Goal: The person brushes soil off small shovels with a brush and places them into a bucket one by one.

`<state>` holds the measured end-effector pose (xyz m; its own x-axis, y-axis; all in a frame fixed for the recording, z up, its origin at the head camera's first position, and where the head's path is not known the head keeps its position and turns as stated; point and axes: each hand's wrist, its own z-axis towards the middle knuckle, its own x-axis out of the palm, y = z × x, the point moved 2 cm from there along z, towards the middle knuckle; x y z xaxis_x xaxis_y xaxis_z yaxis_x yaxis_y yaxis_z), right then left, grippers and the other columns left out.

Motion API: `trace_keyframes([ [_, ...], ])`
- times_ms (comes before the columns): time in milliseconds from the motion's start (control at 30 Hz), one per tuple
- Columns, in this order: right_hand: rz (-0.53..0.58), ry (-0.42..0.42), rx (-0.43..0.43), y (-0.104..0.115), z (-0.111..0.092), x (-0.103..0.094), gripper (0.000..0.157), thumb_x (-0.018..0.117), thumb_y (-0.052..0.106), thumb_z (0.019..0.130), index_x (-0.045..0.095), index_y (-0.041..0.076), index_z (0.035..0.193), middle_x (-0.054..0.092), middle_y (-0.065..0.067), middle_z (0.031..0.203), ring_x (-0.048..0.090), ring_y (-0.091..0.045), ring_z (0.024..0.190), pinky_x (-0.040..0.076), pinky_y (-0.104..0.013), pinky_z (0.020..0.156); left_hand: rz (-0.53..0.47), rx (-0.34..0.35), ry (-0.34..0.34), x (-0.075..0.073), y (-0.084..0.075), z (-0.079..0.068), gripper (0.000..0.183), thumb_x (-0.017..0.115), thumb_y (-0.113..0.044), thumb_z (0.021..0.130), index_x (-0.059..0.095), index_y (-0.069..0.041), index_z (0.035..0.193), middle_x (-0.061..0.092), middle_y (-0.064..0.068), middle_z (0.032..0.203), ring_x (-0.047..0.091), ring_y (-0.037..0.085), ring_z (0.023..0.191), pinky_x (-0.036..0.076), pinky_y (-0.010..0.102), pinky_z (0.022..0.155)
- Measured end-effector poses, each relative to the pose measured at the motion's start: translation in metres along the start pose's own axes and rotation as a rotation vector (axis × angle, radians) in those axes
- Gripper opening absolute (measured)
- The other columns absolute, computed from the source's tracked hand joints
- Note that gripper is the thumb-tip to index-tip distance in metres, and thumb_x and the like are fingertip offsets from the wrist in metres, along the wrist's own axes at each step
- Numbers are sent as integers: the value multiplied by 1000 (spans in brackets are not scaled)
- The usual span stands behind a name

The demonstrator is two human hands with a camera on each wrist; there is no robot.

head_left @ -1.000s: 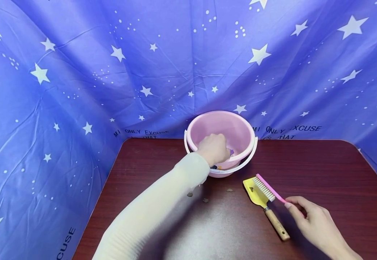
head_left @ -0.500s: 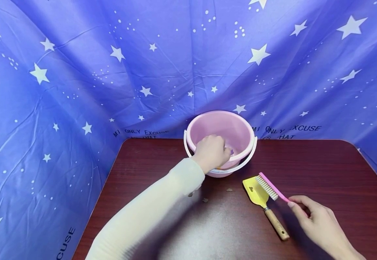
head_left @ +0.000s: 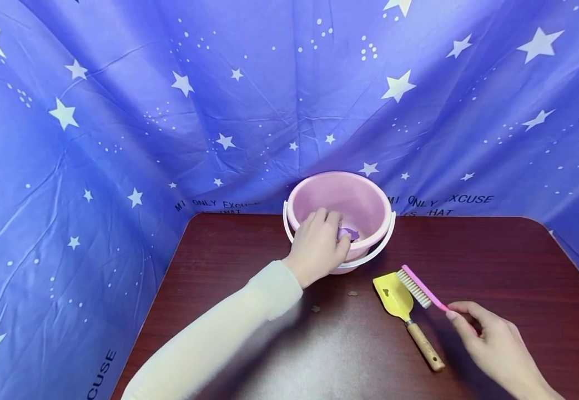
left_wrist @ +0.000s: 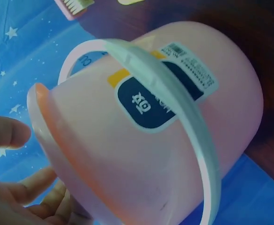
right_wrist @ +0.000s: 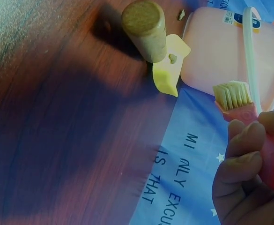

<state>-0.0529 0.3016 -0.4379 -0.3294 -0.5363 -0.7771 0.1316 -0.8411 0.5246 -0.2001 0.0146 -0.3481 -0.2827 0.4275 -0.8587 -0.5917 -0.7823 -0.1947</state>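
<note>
My left hand [head_left: 317, 244] is over the near rim of a pink bucket [head_left: 339, 191], its fingers reaching inside. In the left wrist view, the thumb [left_wrist: 12, 132] stands apart from the fingers, with nothing seen between them. A purple object [head_left: 350, 233] lies inside the bucket beside the thumb; its kind is unclear. With thumb and fingers, my right hand [head_left: 494, 339] grips the handle of a pink brush [head_left: 421, 286] with pale bristles. Under the brush, a yellow shovel [head_left: 394, 294] with a wooden handle [head_left: 425, 345] rests on the table, bearing a small brownish scrap [head_left: 386, 291].
Small brownish scraps [head_left: 352, 293] lie on the dark wood table [head_left: 509, 266] in front of the bucket. The bucket's white handle [head_left: 369, 257] hangs down at the front. A blue star-printed cloth [head_left: 249, 100] stands behind and left of the table.
My left hand has drawn back toward the near-left rim, and its fingers have spread from a curled fist. More of the purple object shows. The brush has shifted slightly right.
</note>
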Motion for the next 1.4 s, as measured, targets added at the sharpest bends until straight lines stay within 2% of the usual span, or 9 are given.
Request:
trace_keyframes([
  [133, 4, -6, 4, -1, 0, -1, 14, 70, 15, 86, 67, 17, 99, 51, 14, 68, 37, 1, 54, 25, -18, 51, -8, 54, -101, 1, 1, -9, 16, 60, -21, 82, 58, -8, 91, 48, 2, 78, 49, 21, 72, 39, 31, 70],
  [233, 1, 0, 5, -1, 0, -1, 13, 69, 15, 86, 67, 17, 100, 52, 14, 68, 38, 1, 53, 26, -18, 51, 2, 92, -140, 2, 1, -15, 19, 60, -21, 82, 58, -7, 95, 49, 3, 81, 48, 22, 74, 39, 32, 71],
  [400, -7, -5, 3, 0, 0, -1, 12, 69, 17, 87, 67, 18, 99, 52, 14, 68, 39, 1, 54, 27, -18, 51, 11, 129, -171, 4, 0, -24, 30, 60, -22, 79, 57, -6, 104, 51, 4, 88, 48, 23, 79, 39, 33, 74],
  [700, -5, -4, 10, 0, -2, -1, 11, 68, 17, 87, 66, 19, 98, 51, 14, 68, 38, 0, 53, 26, -19, 51, -6, 174, -211, 4, -10, -40, 32, 63, -23, 79, 58, -6, 105, 50, 3, 89, 47, 20, 80, 40, 31, 72],
  [833, 1, -5, 7, 1, -2, -1, 12, 68, 16, 87, 66, 18, 99, 51, 13, 68, 38, -1, 53, 26, -18, 51, -20, 197, -204, 6, -16, -48, 29, 64, -22, 78, 57, -6, 102, 49, 2, 89, 46, 19, 80, 40, 30, 72],
  [967, -4, -10, 1, 0, -2, 0, 12, 68, 16, 87, 66, 18, 98, 51, 14, 67, 39, 0, 54, 27, -18, 51, -11, 215, -163, 11, -26, -59, 27, 63, -25, 80, 59, -8, 101, 51, 1, 89, 48, 19, 81, 40, 30, 73],
  [1400, -12, -40, -3, -6, 0, -5, 15, 69, 12, 85, 67, 18, 100, 51, 14, 67, 37, 1, 54, 26, -19, 51, -63, 217, -42, 45, -57, -89, 26, 62, -30, 83, 59, -13, 103, 47, -2, 86, 45, 15, 79, 38, 26, 72],
])
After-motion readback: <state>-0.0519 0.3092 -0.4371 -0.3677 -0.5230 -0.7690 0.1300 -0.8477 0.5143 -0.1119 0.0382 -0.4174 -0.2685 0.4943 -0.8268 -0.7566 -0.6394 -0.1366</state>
